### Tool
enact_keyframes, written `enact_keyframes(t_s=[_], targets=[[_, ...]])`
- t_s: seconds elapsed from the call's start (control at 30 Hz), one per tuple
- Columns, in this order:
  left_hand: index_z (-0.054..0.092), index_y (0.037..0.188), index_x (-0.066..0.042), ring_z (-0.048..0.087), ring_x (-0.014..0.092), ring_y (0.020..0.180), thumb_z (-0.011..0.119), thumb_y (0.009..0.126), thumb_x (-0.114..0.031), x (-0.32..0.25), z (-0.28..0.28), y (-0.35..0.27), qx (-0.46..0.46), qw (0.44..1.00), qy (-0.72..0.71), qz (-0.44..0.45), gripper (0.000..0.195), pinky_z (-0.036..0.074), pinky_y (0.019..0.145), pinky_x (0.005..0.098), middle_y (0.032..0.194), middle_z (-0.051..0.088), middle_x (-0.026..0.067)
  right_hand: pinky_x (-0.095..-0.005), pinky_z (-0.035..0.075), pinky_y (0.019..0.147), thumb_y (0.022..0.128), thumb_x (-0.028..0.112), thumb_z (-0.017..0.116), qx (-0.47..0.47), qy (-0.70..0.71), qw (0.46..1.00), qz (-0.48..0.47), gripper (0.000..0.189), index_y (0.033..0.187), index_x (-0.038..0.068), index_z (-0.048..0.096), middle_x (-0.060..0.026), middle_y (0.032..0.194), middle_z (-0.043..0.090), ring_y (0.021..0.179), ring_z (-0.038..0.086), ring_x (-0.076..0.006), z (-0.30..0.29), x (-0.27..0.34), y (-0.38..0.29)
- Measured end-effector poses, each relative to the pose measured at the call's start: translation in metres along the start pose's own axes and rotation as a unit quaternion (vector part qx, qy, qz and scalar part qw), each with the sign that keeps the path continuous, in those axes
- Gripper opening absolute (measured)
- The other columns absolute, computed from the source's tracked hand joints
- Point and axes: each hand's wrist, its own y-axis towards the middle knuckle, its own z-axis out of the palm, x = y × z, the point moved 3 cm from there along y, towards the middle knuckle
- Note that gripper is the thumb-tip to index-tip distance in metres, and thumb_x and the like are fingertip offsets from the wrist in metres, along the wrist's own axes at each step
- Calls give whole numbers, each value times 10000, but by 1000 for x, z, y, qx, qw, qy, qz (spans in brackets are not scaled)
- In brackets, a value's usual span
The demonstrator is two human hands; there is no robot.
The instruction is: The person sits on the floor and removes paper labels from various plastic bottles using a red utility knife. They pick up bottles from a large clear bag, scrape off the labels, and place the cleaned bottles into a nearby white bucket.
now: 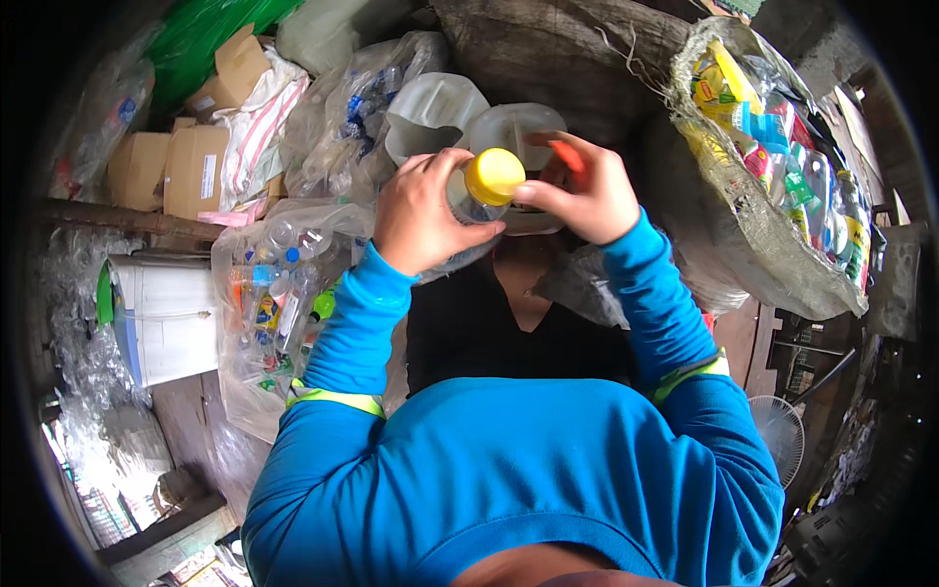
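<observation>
My left hand (pixel 425 209) is wrapped around a clear plastic bottle (pixel 477 205) with a yellow screw cap (pixel 496 176), its top turned up towards me. My right hand (pixel 587 187) is at the cap's right side, with the thumb tip at its edge. An orange-red item (pixel 569 160), blurred, is held in the fingers of that hand; its kind cannot be told. Just beyond the hands stand two cut-open whitish plastic containers, one at the left (pixel 433 99) and one at the right (pixel 539 117). The right hand partly covers the second one.
A clear bag of plastic bottles (pixel 242 352) lies at the left, beside a white box (pixel 176 315). Cardboard boxes (pixel 192 165) and another bottle-filled bag (pixel 330 125) are farther back. At the right, a large woven sack (pixel 748 213) holds bottles and packaging. A fan (pixel 779 440) is lower right.
</observation>
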Motion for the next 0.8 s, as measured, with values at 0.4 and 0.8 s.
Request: enact_keyframes(t_s=[0.4,0.8], targets=[[579,1022,-116,589,291,887,810,513,-335,58,11,-50,-20,992,74,-105,600,494,777,393,935,638,65,-402,505,554,687,466,705,96,-289,946,-111,432,722,44,617,-140,591,597,574,617,-320,97,0,31],[577,988,-94,600,314,859,818,515,-355,100,21,-37,1,997,-72,20,592,486,768,398,881,641,107,-358,524,591,675,289,723,206,-203,914,-285,380,960,52,638,-131,716,635,647,638,-305,91,-9,57]])
